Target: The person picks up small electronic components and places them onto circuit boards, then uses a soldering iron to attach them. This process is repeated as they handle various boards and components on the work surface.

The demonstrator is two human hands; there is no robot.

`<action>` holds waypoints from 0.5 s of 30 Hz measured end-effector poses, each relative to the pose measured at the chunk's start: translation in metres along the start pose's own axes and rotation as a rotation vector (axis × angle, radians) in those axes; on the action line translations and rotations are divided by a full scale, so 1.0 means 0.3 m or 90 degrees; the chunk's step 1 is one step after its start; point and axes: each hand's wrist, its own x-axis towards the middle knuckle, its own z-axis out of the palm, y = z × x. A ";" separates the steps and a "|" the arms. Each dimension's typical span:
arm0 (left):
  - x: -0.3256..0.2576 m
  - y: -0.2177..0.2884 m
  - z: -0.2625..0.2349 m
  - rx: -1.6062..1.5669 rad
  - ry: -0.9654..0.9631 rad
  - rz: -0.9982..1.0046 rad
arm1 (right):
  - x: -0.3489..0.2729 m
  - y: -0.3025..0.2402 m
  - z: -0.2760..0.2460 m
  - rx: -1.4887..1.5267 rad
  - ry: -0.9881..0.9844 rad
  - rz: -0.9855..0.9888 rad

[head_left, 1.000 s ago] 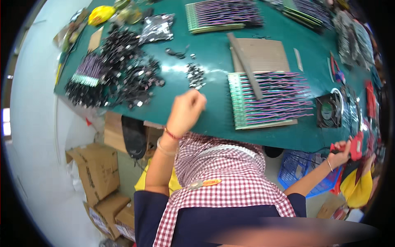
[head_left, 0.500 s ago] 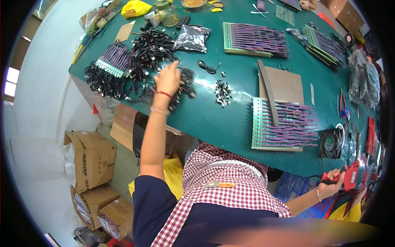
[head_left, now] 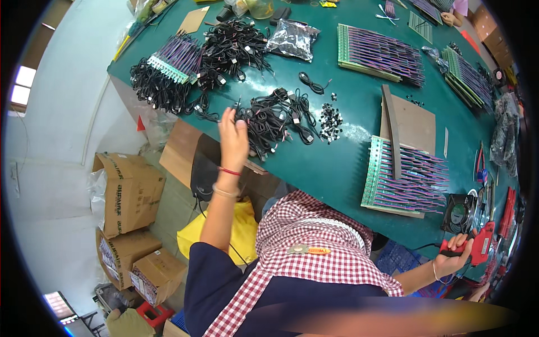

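My left hand (head_left: 233, 137) is open with fingers stretched, at the table's front edge, just left of a loose pile of black USB cables (head_left: 268, 121). Nothing shows in its grasp; the palm side is partly turned away. At the right, my right hand (head_left: 455, 257) is closed around the handle of a red soldering gun (head_left: 482, 244). A green circuit board panel (head_left: 376, 171) with rows of purple wires lies left of that tool, a dark metal bar (head_left: 391, 132) resting across it. Small black-and-white parts (head_left: 330, 121) are heaped beside the cable pile.
Behind the left hand are a bigger cable heap (head_left: 233, 48) and a wired panel (head_left: 171, 67). A silver bag (head_left: 293, 39), a single coiled cable (head_left: 311, 82) and stacked wired panels (head_left: 379, 53) lie farther back. A small fan (head_left: 457, 213) stands near the right hand. Cardboard boxes (head_left: 132, 194) stand on the floor.
My left hand has drawn back from over the cables toward the table's front edge, and the near cable pile now lies uncovered. The right hand keeps its grip. The whole view has shifted slightly.
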 end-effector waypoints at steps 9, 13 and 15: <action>-0.165 0.291 0.103 -0.176 -0.095 -0.030 | -0.019 0.004 0.039 0.045 -0.100 0.030; 0.048 0.153 -0.123 0.207 0.179 0.094 | -0.041 -0.009 0.038 0.023 -0.073 0.022; 0.118 -0.061 -0.202 0.369 0.040 0.105 | -0.036 -0.011 0.040 0.022 -0.066 0.026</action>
